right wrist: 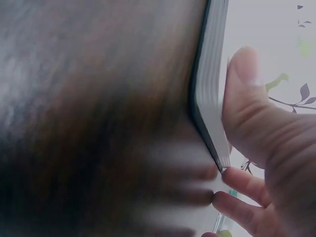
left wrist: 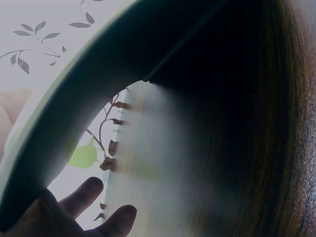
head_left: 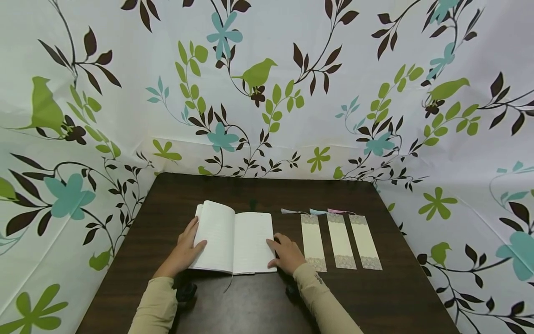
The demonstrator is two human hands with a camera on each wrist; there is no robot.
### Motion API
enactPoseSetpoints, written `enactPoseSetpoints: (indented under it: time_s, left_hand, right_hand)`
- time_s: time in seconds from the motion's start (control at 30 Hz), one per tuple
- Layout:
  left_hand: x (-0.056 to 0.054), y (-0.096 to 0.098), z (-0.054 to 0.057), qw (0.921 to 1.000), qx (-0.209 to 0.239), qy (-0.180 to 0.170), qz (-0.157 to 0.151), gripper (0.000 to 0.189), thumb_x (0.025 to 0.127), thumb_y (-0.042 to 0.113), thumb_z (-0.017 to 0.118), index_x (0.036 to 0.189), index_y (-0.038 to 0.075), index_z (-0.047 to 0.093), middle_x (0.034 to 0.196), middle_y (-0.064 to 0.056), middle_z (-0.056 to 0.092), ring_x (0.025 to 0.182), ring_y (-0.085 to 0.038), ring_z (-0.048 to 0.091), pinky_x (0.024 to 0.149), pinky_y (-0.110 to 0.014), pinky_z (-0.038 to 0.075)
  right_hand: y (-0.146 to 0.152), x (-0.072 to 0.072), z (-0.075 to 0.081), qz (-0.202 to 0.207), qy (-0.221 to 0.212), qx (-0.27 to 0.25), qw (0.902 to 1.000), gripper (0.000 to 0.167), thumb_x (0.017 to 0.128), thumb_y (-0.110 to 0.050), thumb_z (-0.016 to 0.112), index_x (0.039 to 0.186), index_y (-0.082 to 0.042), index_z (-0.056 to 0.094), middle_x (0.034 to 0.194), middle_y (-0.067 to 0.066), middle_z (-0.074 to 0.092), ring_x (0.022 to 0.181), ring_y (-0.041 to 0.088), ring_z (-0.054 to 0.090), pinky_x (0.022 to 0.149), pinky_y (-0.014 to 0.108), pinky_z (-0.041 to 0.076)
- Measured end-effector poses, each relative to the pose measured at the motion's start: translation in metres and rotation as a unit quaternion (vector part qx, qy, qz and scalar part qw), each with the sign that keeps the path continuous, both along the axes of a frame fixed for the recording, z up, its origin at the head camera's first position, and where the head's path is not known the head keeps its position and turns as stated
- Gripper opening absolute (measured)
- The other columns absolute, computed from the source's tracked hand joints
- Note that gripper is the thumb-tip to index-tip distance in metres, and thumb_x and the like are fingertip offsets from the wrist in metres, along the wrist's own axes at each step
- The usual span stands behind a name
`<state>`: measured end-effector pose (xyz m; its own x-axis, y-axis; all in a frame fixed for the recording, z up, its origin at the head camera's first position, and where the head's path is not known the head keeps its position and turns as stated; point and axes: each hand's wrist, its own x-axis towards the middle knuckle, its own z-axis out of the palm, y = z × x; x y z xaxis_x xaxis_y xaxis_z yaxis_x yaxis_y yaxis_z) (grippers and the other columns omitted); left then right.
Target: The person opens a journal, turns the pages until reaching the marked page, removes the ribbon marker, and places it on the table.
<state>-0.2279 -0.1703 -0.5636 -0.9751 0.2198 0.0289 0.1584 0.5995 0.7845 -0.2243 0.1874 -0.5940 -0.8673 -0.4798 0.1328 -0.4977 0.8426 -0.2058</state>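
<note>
An open notebook [head_left: 254,241] with white, faintly lined pages lies on the dark table, its left part raised and curved. My left hand [head_left: 181,254] grips that left side, thumb over the page; in the left wrist view, fingers [left wrist: 121,222] show beneath the dark cover [left wrist: 94,94], which stands off the tabletop. At the right edge, my right hand [head_left: 289,254] holds the notebook. In the right wrist view its thumb [right wrist: 244,74] lies on the page side and its fingertips [right wrist: 234,180] touch the cover's edge. A thin ribbon [head_left: 228,284] hangs from the spine's bottom.
Right of the notebook, three cream bookmarks [head_left: 314,243] [head_left: 341,241] [head_left: 365,242] lie side by side, with tassels [head_left: 292,211] at their tops pointing left. The dark wooden table [head_left: 400,287] ends at a cloth backdrop [head_left: 267,153] patterned with birds and leaves.
</note>
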Motion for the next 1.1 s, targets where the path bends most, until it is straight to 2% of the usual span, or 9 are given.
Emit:
enactPoseSetpoints:
  time_s: [0.13, 0.27, 0.4, 0.6, 0.73, 0.83, 0.93, 1.0, 1.1]
  left_hand:
    - [0.001, 0.001, 0.001, 1.0000, 0.002, -0.008, 0.000, 0.073, 0.103, 0.015, 0.058, 0.159, -0.007, 0.016, 0.168, -0.022, 0.004, 0.146, -0.054, 0.010, 0.111, -0.074, 0.017]
    - [0.001, 0.001, 0.001, 1.0000, 0.003, -0.008, 0.000, 0.072, 0.103, 0.015, 0.057, 0.159, -0.007, 0.017, 0.168, -0.022, 0.004, 0.145, -0.054, 0.010, 0.111, -0.074, 0.017]
    - [0.001, 0.000, 0.000, 1.0000, 0.001, -0.006, 0.003, 0.071, 0.103, 0.015, 0.057, 0.159, -0.006, 0.018, 0.168, -0.022, 0.004, 0.145, -0.054, 0.012, 0.110, -0.074, 0.018]
    - [0.001, 0.000, 0.000, 1.0000, 0.004, -0.002, 0.002, 0.072, 0.103, 0.014, 0.057, 0.159, -0.006, 0.017, 0.168, -0.022, 0.004, 0.145, -0.054, 0.012, 0.110, -0.074, 0.018]
    - [0.001, 0.001, 0.000, 1.0000, 0.004, 0.000, 0.001, 0.071, 0.104, 0.014, 0.056, 0.159, -0.006, 0.017, 0.168, -0.022, 0.004, 0.145, -0.054, 0.011, 0.110, -0.074, 0.017]
    - [0.001, 0.001, 0.000, 1.0000, 0.003, -0.002, 0.003, 0.070, 0.104, 0.014, 0.056, 0.159, -0.006, 0.017, 0.168, -0.022, 0.004, 0.145, -0.054, 0.011, 0.111, -0.074, 0.017]
    - [0.001, 0.001, -0.001, 1.0000, 0.001, -0.002, 0.004, 0.070, 0.104, 0.015, 0.056, 0.159, -0.006, 0.018, 0.167, -0.023, 0.004, 0.145, -0.055, 0.012, 0.110, -0.074, 0.017]
    - [0.001, 0.001, -0.001, 1.0000, -0.001, -0.002, 0.004, 0.070, 0.103, 0.016, 0.056, 0.158, -0.006, 0.018, 0.167, -0.023, 0.004, 0.144, -0.055, 0.012, 0.110, -0.075, 0.018]
    - [0.001, 0.001, -0.001, 1.0000, -0.001, 0.003, 0.006, 0.070, 0.103, 0.016, 0.056, 0.158, -0.006, 0.019, 0.167, -0.024, 0.005, 0.144, -0.056, 0.013, 0.109, -0.076, 0.019]
  right_hand:
    - [-0.001, 0.000, -0.002, -0.005, 0.013, 0.003, 0.9999, 0.076, 0.074, -0.046, 0.080, 0.139, -0.012, 0.063, 0.128, 0.016, 0.059, 0.107, 0.028, 0.060, 0.083, 0.044, 0.054]
    - [-0.005, -0.001, -0.003, -0.021, 0.017, -0.007, 0.9996, 0.077, 0.074, -0.047, 0.080, 0.139, -0.011, 0.062, 0.131, 0.019, 0.057, 0.114, 0.033, 0.059, 0.089, 0.052, 0.050]
    - [-0.012, -0.002, -0.008, -0.049, 0.012, -0.009, 0.9987, 0.092, 0.073, -0.051, 0.080, 0.149, -0.008, 0.048, 0.141, 0.021, 0.050, 0.129, 0.036, 0.049, 0.094, 0.061, 0.041]
    - [-0.023, -0.003, -0.011, -0.067, 0.020, -0.024, 0.9973, 0.111, 0.075, -0.054, 0.082, 0.158, -0.003, 0.028, 0.147, 0.018, 0.047, 0.132, 0.033, 0.046, 0.097, 0.060, 0.036]
    - [-0.033, -0.001, -0.007, -0.048, -0.005, -0.096, 0.9942, 0.112, 0.081, -0.045, 0.081, 0.159, 0.003, 0.016, 0.147, 0.022, 0.049, 0.133, 0.034, 0.048, 0.100, 0.061, 0.033]
    - [-0.043, 0.001, -0.002, -0.018, -0.072, -0.193, 0.9784, 0.112, 0.090, -0.039, 0.075, 0.159, 0.005, -0.002, 0.149, 0.025, 0.048, 0.135, 0.036, 0.049, 0.107, 0.060, 0.031]
    - [-0.054, 0.005, 0.002, 0.017, -0.163, -0.278, 0.9467, 0.108, 0.099, -0.037, 0.066, 0.158, 0.001, -0.015, 0.154, 0.028, 0.040, 0.139, 0.038, 0.046, 0.114, 0.053, 0.034]
    - [-0.062, 0.009, 0.004, 0.044, -0.205, -0.300, 0.9305, 0.102, 0.101, -0.037, 0.062, 0.160, -0.003, -0.014, 0.156, 0.028, 0.037, 0.140, 0.036, 0.046, 0.112, 0.049, 0.038]
    - [-0.072, 0.014, 0.005, 0.084, -0.212, -0.256, 0.9394, 0.091, 0.102, -0.039, 0.059, 0.163, -0.004, 0.002, 0.161, 0.022, 0.033, 0.144, 0.031, 0.040, 0.115, 0.049, 0.035]
